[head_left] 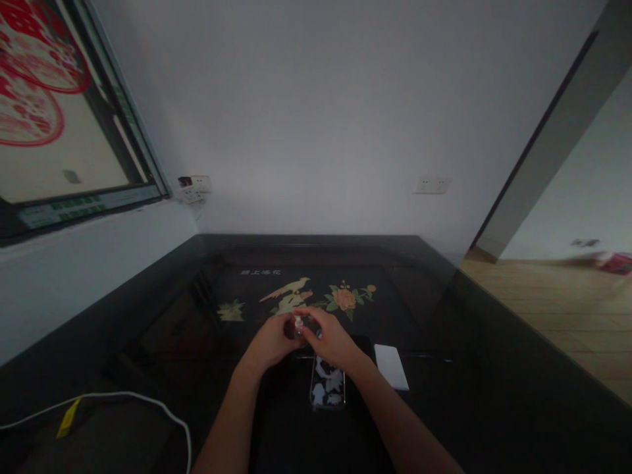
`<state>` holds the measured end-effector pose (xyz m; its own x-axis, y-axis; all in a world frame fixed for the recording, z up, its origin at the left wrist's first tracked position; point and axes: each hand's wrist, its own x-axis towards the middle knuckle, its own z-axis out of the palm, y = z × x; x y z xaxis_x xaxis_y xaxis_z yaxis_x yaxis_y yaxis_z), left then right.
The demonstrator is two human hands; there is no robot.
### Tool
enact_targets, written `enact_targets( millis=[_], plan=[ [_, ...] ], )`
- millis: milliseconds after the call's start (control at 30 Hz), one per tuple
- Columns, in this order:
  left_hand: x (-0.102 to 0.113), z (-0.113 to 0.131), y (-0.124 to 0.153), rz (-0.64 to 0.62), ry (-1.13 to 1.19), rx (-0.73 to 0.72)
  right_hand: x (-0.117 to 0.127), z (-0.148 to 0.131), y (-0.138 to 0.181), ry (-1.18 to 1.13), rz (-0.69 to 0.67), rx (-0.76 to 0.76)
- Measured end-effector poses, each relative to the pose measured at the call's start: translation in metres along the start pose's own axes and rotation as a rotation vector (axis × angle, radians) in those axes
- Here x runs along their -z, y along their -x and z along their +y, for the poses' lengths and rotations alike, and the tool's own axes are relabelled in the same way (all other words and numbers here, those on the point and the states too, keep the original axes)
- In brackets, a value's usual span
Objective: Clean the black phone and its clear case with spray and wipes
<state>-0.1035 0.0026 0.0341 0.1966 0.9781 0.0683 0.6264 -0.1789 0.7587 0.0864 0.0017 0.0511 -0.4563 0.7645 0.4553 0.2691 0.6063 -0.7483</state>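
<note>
Logging from my remote feed: table [434, 316], black, glossy, flat, bearing floral print [344, 298]. White cable [128, 394], smooth, curving at left. Left hand [272, 339]: fingers curled, grasping small bottle [299, 327]. Right hand [330, 337]: thumb and finger pinching same bottle near top. Phone [328, 390], rounded rectangle, pale blotchy pattern, partly under right hand. White card [392, 367], matte, rectangular, beside phone. Bottle clear-looking, upright, between both hands.
</note>
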Motion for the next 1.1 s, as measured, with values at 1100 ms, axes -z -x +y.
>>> enact_targets(
  millis=[1100],
  plan=[
    [-0.001, -0.002, 0.000, -0.011, -0.002, -0.036, -0.008, 0.010, -0.002, -0.063, 0.069, -0.096]
  ],
)
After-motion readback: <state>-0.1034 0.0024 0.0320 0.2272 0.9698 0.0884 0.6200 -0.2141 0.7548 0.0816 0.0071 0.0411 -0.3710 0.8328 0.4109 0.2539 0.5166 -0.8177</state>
